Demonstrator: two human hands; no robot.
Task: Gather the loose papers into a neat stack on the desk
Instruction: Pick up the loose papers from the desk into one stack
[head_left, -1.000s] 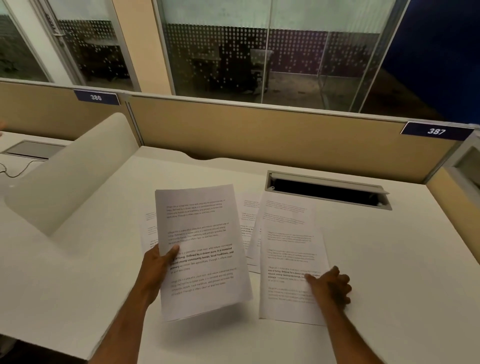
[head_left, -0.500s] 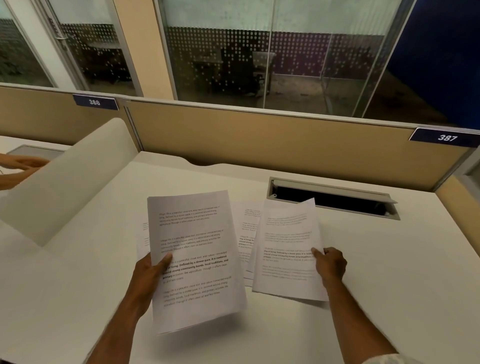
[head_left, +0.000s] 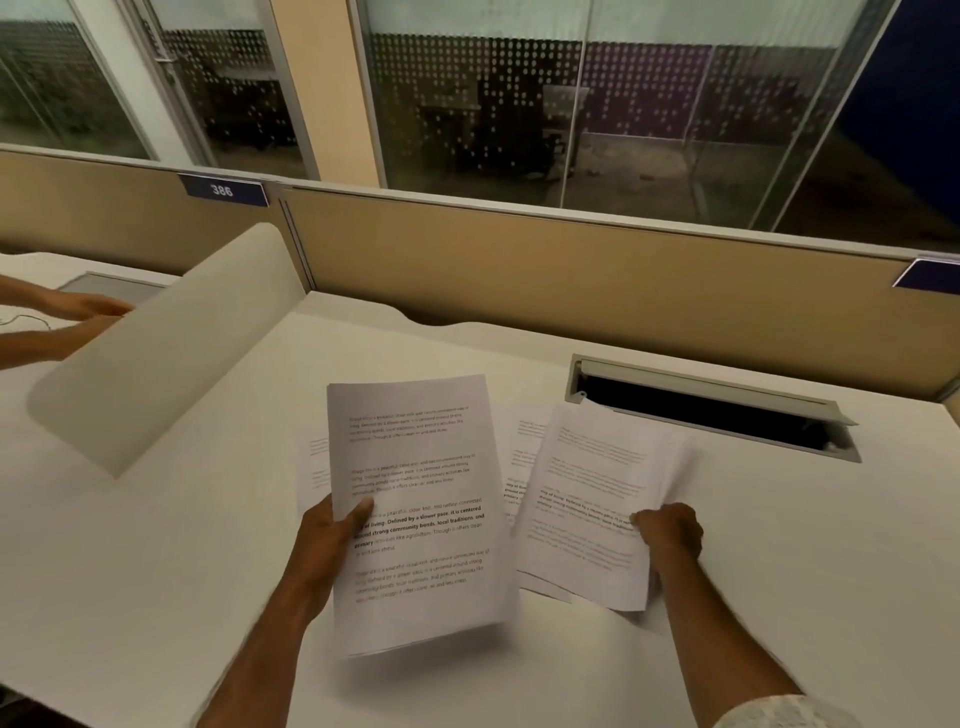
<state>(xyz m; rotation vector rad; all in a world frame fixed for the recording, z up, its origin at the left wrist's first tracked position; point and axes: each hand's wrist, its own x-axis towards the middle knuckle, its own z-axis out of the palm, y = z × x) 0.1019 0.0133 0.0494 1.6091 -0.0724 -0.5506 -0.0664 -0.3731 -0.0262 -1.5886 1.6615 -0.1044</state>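
My left hand grips the left edge of a small stack of printed papers, held above the white desk. My right hand pinches the right edge of another printed sheet, lifted and bent off the desk. More loose sheets lie flat between and under the two held papers, mostly hidden. One sheet edge peeks out left of the held stack.
A recessed cable slot is open in the desk at the back right. A curved white divider stands at the left, with another person's hands behind it. A tan partition bounds the desk's far edge.
My right hand went from resting on the right sheet to pinching its edge and lifting it, moving farther from me. The left hand's stack stayed about where it was. Another person's hands appeared at left.
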